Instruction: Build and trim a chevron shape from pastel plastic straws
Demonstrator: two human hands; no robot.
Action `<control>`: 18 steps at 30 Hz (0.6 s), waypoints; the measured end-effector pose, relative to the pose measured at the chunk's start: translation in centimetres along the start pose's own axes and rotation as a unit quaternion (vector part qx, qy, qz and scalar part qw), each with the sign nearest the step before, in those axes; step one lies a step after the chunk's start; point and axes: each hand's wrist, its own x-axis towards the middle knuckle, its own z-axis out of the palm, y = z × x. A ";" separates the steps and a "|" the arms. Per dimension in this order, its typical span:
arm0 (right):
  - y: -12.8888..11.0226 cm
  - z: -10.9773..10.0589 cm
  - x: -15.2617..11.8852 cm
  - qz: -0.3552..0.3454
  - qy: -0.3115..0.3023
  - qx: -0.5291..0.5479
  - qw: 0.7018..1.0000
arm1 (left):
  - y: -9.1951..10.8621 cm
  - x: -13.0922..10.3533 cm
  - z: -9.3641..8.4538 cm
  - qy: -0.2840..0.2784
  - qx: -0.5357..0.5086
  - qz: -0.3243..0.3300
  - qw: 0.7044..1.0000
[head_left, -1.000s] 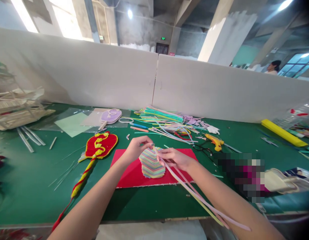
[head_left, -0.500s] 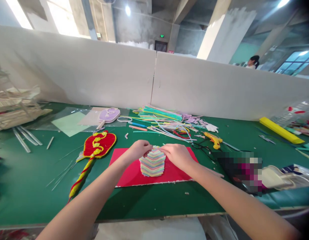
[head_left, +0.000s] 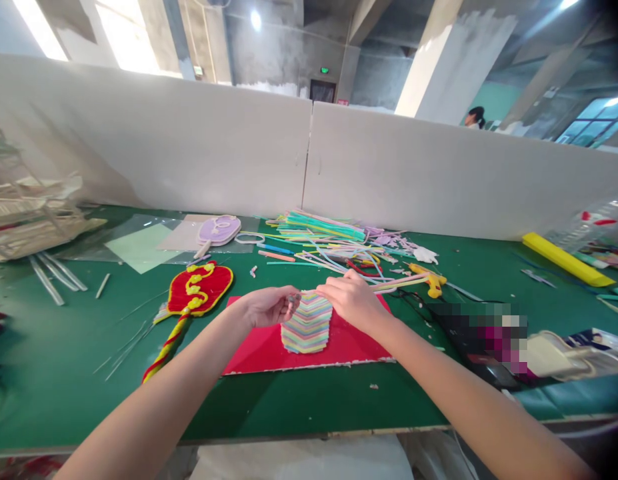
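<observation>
My right hand [head_left: 351,299] is closed on several pale pipe cleaners [head_left: 401,283], which stick out to the right. My left hand [head_left: 273,307], palm turned partly upward, has its fingers pinched close to the right fingertips. A small pale end shows between the two hands; what the left fingers hold is too small to make out. Below them lies a rounded panel of pastel zigzag stripes [head_left: 306,330], its upper edge near the fingers. It rests on a red board [head_left: 253,353].
A red and yellow fan [head_left: 181,293] lies at left, a purple fan [head_left: 219,231] behind it. Loose pipe cleaners [head_left: 323,230] are piled at the back. A yellow glue gun [head_left: 431,283] and a yellow bar [head_left: 563,259] lie at right. A white partition [head_left: 189,147] stands behind.
My left hand has rolled palm upward and shifted slightly left and down. My right hand has risen a little, and the pipe cleaners now point out to its right.
</observation>
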 end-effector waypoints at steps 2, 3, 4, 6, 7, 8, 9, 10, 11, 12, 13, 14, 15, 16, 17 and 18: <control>-0.1 -0.1 0.0 0.021 -0.011 0.048 0.999 | -0.2 -0.1 0.0 -0.011 -0.021 -0.010 1.000; -0.1 -0.1 -0.1 0.040 -0.024 0.094 0.994 | -0.3 -0.2 0.0 -0.017 -0.025 -0.012 0.999; 0.1 -0.2 -0.1 0.063 -0.043 0.147 0.986 | -0.4 -0.3 0.0 -0.021 -0.020 -0.010 1.000; 0.6 -0.6 0.0 0.114 -0.096 0.249 0.957 | -0.7 -0.5 -0.1 -0.016 0.037 0.020 0.999; 0.9 -0.9 0.1 0.136 -0.125 0.289 0.939 | -0.9 -0.7 0.0 0.012 0.092 0.059 0.994; 1.3 -1.2 0.2 0.154 -0.152 0.322 0.922 | -1.0 -0.8 0.0 0.057 0.165 0.120 0.977; 1.6 -1.5 0.4 0.169 -0.175 0.348 0.906 | -1.2 -1.0 0.1 0.114 0.245 0.196 0.943; 1.9 -1.9 0.5 0.177 -0.194 0.372 0.891 | -1.4 -1.3 0.2 0.170 0.325 0.279 0.887; 2.2 -2.2 0.6 0.181 -0.209 0.398 0.875 | -1.5 -1.5 0.3 0.213 0.399 0.358 0.817; 2.4 -2.5 0.7 0.183 -0.221 0.426 0.858 | -1.7 -1.8 0.3 0.237 0.462 0.423 0.742; 2.5 -2.7 0.8 0.184 -0.233 0.453 0.841 | -1.9 -2.0 0.4 0.241 0.516 0.472 0.673; 2.6 -2.9 0.9 0.187 -0.243 0.476 0.824 | -2.1 -2.2 0.4 0.236 0.561 0.502 0.615; 2.7 -3.0 1.0 0.189 -0.251 0.495 0.810 | -2.3 -2.3 0.4 0.225 0.596 0.522 0.567; 2.7 -3.1 1.0 0.190 -0.260 0.507 0.800 | -2.4 -2.4 0.4 0.211 0.623 0.535 0.531; 2.8 -3.2 1.1 0.189 -0.271 0.512 0.793 | -2.4 -2.4 0.4 0.195 0.641 0.542 0.507; 2.9 -3.2 1.2 0.185 -0.283 0.511 0.790 | -2.4 -2.4 0.5 0.179 0.652 0.545 0.495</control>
